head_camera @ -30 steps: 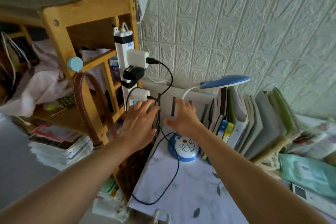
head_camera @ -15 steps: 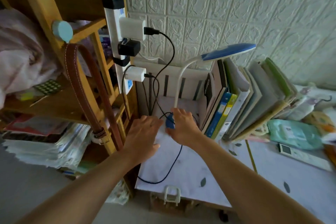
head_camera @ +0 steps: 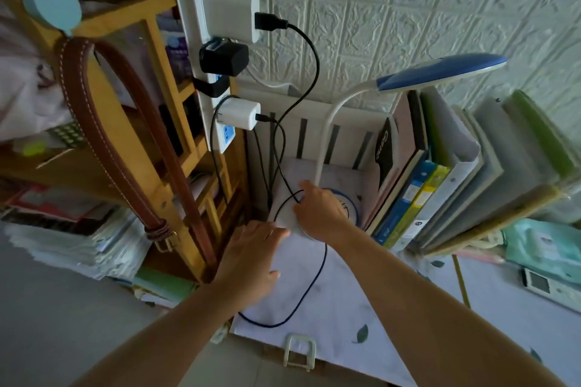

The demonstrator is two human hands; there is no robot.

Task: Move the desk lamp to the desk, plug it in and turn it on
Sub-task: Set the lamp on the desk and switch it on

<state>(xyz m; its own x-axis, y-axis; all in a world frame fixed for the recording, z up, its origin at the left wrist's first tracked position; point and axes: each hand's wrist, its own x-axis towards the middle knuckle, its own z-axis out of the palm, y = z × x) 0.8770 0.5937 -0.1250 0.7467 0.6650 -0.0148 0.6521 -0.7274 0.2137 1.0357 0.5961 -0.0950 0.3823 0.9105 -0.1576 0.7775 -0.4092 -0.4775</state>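
Broadly, the bench (head_camera: 345,298) with its pale leaf-print cover fills the lower right, and a wooden shelf unit (head_camera: 103,97) stands at its left edge with a white power strip (head_camera: 201,50) fixed upright on its side. A row of binders and books (head_camera: 456,179) leans along the far right. The desk lamp (head_camera: 440,72) stands on the bench at the far left corner, just beside the books, its blue head raised on a white gooseneck and showing no light. Its black cable (head_camera: 309,289) loops across the bench toward the small white charger (head_camera: 240,113) seated low in the strip, so the plug looks done, though several dark cords cross there and I cannot follow one for certain. The right hand (head_camera: 320,214) lies over the round base with fingers curved down onto it, grasping nothing that I can see; the left hand (head_camera: 251,258) rests flat on the bench just beside it, fingers loose and empty. The step in hand appears to be switching on: steady the base and press squarely. The hand hides the switch and most of the base.
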